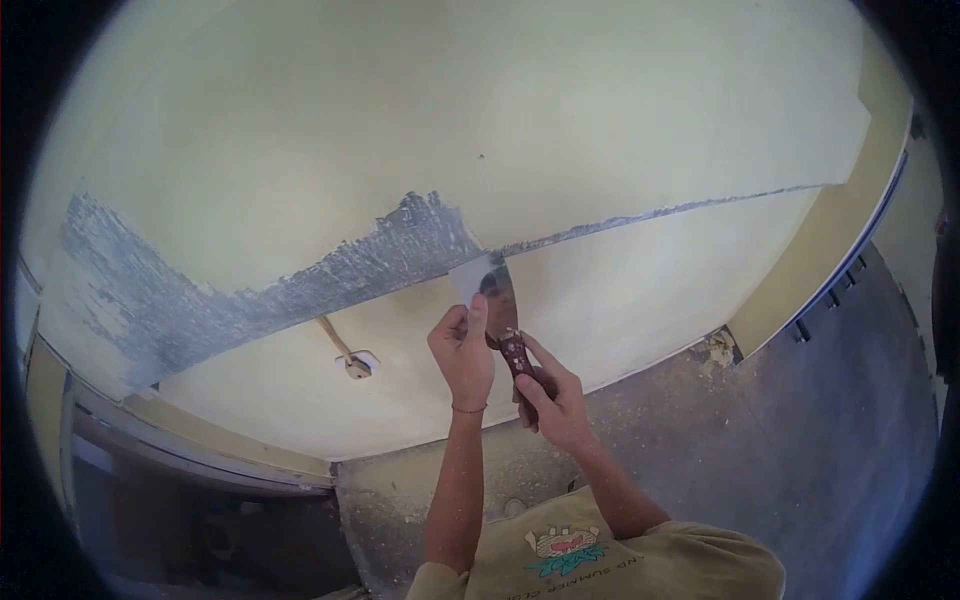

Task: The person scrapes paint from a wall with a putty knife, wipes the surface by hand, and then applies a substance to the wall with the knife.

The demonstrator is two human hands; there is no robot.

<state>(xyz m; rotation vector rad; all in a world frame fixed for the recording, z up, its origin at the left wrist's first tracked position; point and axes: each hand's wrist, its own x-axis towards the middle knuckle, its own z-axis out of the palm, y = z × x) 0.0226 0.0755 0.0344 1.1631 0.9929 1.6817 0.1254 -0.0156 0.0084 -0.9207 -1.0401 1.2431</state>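
at the lower edge of a scraped grey band (pixel 370 262) on a cream wall (pixel 650 110): one scraper (pixel 504 312).
right hand (pixel 555 403), one: wrapped round maroon handle (pixel 515 353), some fingers hidden. left hand (pixel 464 352), one: thumb on blade (pixel 502 290), other fingers curled; cannot tell whether they grip. wall fitting (pixel 357 366), one, below the band. shirt (pixel 640 560), one: lettering cut off.

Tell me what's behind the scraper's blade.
Pale wall shows on both sides of the blade, with a grey scraped patch beyond its upper edge. Whatever lies directly behind the blade and the left hand is covered.
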